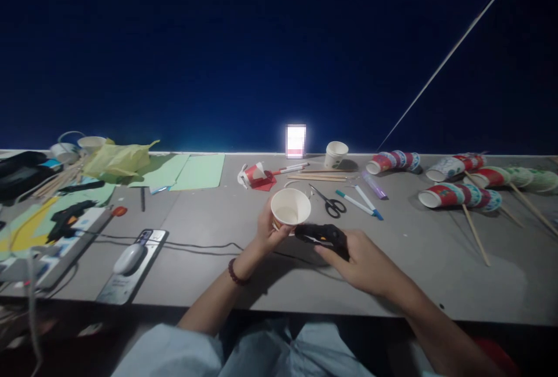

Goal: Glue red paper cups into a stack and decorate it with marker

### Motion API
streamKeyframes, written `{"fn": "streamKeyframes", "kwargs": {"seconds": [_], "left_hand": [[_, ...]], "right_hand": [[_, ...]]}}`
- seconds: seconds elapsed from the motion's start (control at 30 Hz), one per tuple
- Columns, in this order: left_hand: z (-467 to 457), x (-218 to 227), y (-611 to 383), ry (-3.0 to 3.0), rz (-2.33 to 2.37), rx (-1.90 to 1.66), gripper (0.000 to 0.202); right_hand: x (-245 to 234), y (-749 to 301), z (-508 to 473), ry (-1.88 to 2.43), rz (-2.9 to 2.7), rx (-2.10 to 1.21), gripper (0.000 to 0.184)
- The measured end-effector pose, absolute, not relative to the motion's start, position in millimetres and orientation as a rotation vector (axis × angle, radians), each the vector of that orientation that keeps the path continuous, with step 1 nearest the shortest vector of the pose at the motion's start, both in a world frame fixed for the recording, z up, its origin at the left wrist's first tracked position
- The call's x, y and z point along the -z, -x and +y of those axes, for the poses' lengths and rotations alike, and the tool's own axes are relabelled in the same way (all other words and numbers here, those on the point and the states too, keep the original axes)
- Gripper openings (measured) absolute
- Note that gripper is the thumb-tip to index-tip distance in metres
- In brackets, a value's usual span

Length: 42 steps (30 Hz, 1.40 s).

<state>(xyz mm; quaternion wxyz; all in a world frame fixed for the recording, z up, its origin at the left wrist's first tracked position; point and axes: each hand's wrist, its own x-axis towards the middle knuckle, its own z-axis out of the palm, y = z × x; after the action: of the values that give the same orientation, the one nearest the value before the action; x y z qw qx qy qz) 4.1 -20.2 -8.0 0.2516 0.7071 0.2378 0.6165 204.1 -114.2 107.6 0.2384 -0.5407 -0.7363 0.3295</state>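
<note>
My left hand (267, 232) is closed round a white paper cup (290, 207), tilted so its open mouth faces me, just above the grey table (427, 261). My right hand (360, 258) grips a black glue gun (321, 234) with an orange trigger. Its nozzle points left and meets the cup's lower side. A thin black cord runs from the gun leftward across the table. A dark bead bracelet sits on my left wrist.
Black scissors (331, 203), marker pens (360, 200), wooden sticks and a cut red cup (255, 175) lie beyond my hands. Stacked patterned cups on sticks (457, 196) fill the right side. Left are green paper sheets (192, 171), a power strip (65, 243), another glue gun (70, 217) and a phone (131, 258).
</note>
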Motion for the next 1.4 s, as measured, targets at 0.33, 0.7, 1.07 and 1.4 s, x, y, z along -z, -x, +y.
{"fn": "streamKeyframes", "kwargs": {"seconds": [0.33,0.7,1.07,1.4], "left_hand": [[-21.1,12.3,-4.5,-1.854,0.672,-1.6,0.073],[-23.9,10.1,-4.4,-1.746,0.725,-1.555,0.074],[-24.8,5.1,-9.0,-1.662,0.717,-1.546,0.068],[-20.3,-9.1,-17.4,-1.241,0.863,-1.492,0.061]], "right_hand": [[-107.9,-203.3,-115.8,1.5,-2.014,-0.882,0.022],[-103.6,-205.5,-118.7,1.504,-2.029,-0.823,0.025],[-90.0,-210.0,-124.2,1.33,-2.366,-0.294,0.013],[-67.9,-211.8,-120.7,1.145,-2.356,0.21,0.026]]}}
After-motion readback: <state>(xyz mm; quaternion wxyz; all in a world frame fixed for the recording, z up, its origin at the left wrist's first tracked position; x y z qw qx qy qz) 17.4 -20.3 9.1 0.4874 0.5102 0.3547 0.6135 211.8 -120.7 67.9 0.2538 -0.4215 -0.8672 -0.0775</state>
